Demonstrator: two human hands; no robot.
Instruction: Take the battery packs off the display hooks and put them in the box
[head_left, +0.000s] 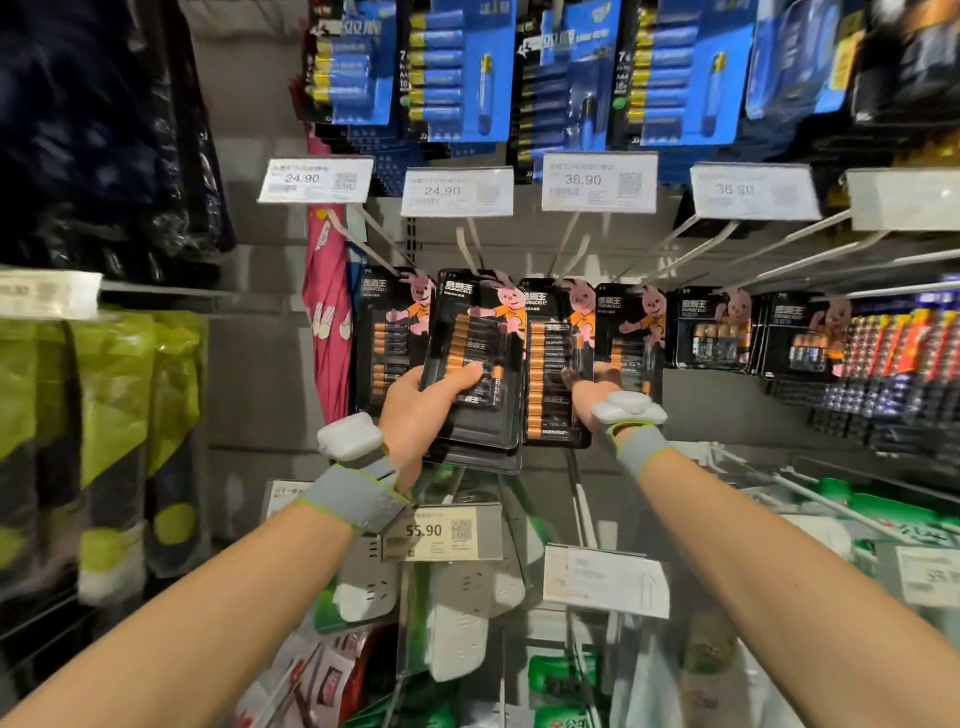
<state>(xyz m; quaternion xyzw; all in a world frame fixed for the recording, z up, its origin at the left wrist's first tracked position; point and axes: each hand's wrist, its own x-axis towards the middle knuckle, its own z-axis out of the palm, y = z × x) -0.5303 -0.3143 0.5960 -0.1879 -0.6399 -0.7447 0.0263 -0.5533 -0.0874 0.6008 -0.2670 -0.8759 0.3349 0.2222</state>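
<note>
1. Display wall: a grey back panel is filling the view, with metal hooks projecting toward the camera and carrying white price tags at their tips.
2. Blue battery cards: these are hanging in a row along the 12 o'clock edge, above the price tags; the printing is blurred.
3. Green and dark hanging goods: these are occupying the 9 o'clock side; I cannot tell what they are.
4. White power strips: these are hanging at 6 o'clock, under a tag reading 55.90.
5. Black battery packs: a row of black cards with a pink rabbit is hanging across the centre and running toward 3 o'clock.
6. Held stack of packs: several black cards are sitting just at 9 o'clock of the hanging centre card, overlapping it and tilted slightly. Whether the stack is clear of its hook cannot be told.
7. Left hand: it is grasping the held stack from below, thumb lying across the front and fingers behind. A grey wrist band and a white device are sitting on the wrist.
8. Right hand: it is reaching to the lower edge of a hanging pack at 3 o'clock of centre. The fingers are hidden; its grip cannot be determined.
</note>
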